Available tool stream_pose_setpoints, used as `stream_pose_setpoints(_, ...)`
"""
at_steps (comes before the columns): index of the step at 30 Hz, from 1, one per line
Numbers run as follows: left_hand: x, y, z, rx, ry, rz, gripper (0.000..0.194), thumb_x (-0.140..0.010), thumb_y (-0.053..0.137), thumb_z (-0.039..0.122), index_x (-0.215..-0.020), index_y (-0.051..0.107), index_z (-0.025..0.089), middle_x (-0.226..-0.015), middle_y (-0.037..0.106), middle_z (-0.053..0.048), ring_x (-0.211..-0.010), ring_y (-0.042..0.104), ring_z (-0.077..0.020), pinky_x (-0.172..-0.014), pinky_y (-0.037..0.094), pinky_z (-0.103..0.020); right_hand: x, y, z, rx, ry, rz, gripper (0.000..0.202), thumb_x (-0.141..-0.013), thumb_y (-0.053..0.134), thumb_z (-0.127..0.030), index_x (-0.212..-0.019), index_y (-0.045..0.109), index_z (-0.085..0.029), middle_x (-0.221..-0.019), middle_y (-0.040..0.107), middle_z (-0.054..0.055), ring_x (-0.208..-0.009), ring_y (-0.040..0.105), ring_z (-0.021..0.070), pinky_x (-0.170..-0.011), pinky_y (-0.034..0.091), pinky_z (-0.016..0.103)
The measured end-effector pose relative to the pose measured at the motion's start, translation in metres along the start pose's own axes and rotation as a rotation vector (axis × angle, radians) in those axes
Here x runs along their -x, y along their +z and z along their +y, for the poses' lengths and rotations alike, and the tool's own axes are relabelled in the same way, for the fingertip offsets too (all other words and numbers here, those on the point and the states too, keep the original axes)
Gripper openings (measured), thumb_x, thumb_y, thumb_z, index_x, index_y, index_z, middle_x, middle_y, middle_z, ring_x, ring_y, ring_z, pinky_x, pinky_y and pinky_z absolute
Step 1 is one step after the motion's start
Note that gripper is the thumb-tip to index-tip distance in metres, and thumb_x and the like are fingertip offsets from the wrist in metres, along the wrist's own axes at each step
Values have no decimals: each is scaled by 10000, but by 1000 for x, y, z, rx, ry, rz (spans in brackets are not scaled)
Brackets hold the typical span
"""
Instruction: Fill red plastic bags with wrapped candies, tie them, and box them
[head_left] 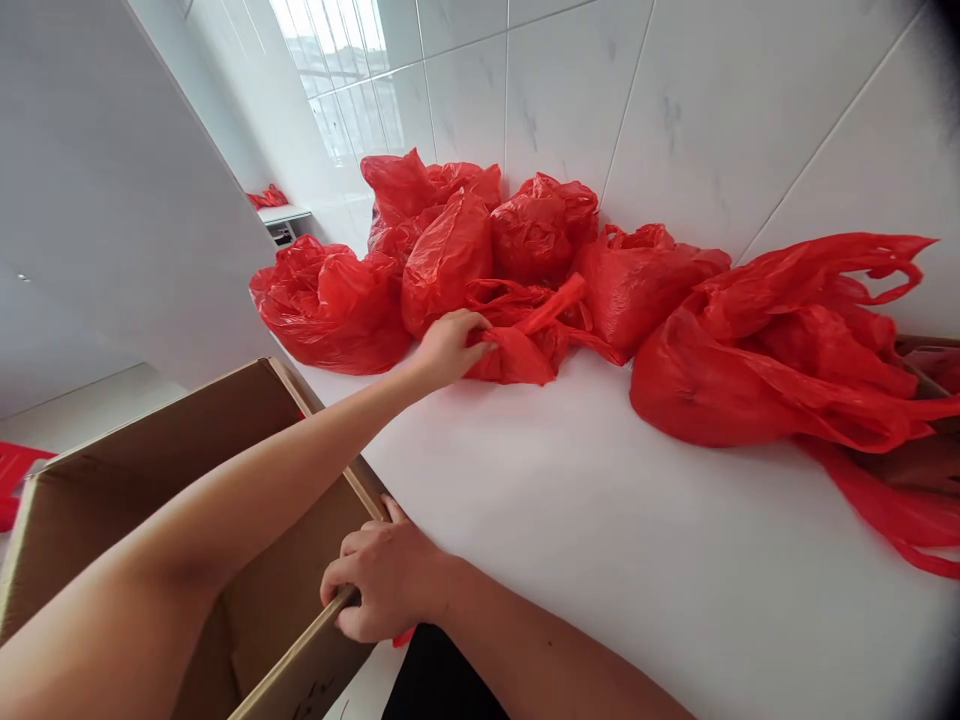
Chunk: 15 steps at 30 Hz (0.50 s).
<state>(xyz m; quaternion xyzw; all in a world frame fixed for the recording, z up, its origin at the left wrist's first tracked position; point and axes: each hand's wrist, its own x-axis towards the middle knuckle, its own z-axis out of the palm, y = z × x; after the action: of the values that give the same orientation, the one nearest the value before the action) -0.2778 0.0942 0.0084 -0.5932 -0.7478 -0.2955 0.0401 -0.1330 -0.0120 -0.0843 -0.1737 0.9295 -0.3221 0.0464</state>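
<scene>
My left hand (451,350) reaches across the white table (525,500) and has its fingers closed on a small red plastic bag (517,355) in front of the row of bags. My right hand (386,575) grips the rim of an open cardboard box (300,640) near its corner, fingers over the edge. The box stands at the lower left beside the table, and its visible inside shows bare cardboard. My left forearm passes over the box and hides part of it.
Several filled red bags line the tiled wall (562,80), among them a round one (330,310) at the left and a large one (772,370) at the right. A grey panel (112,200) rises at the left. Red items lie at the far left edge.
</scene>
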Motion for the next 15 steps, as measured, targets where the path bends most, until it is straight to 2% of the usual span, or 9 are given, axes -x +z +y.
stream_pose_setpoints(2,27,-34,4,116,-94,53,284,-861,552,402,-1006,618,168,-968,679,-64,-877,648,-225,-780,531,-370,0,1,1,6,-5,6,285,-777,517,-329,-1015,663,-273,-1016,620,10,-1095,548,200,-1081,280,474)
stream_pose_setpoints(5,72,-93,2,680,-481,145,324,-813,611,434,-1023,624,188,-893,683,-32,-822,674,-238,-734,559,-384,-1,3,2,3,-7,23,276,-773,531,-320,-1007,669,-271,-1024,628,11,-1090,551,204,-1084,276,474)
stream_pose_setpoints(7,106,-129,-11,874,-709,199,370,-810,600,479,-1033,639,187,-885,692,-38,-855,682,-271,-748,572,-413,-1,6,2,-11,-16,49,266,-764,546,-313,-996,671,-271,-1014,634,8,-1075,557,201,-1095,255,480)
stream_pose_setpoints(9,142,-157,-34,872,-882,218,407,-793,594,514,-1021,648,181,-856,701,-49,-870,687,-302,-737,582,-434,0,8,3,-26,-24,85,243,-755,560,-299,-969,672,-273,-971,635,2,-1037,567,195,-1109,218,497)
stream_pose_setpoints(11,181,-175,-63,765,-999,130,447,-757,595,546,-1000,648,175,-816,708,-64,-845,693,-320,-704,589,-450,1,10,3,-49,-22,115,209,-756,568,-276,-938,671,-274,-919,628,-8,-987,575,182,-1120,186,504)
stream_pose_setpoints(12,199,-180,-77,702,-1008,76,462,-745,597,557,-1016,638,185,-835,717,-63,-842,697,-314,-708,589,-447,1,11,4,-64,-20,123,189,-760,575,-271,-923,671,-272,-899,622,-12,-970,575,176,-1125,175,503)
stream_pose_setpoints(15,248,-177,-113,584,-1012,-19,439,-684,692,501,-1012,627,215,-913,738,-45,-841,704,-291,-726,587,-429,1,12,3,-105,-14,132,151,-766,606,-273,-900,675,-266,-884,616,-15,-959,573,170,-1138,141,497)
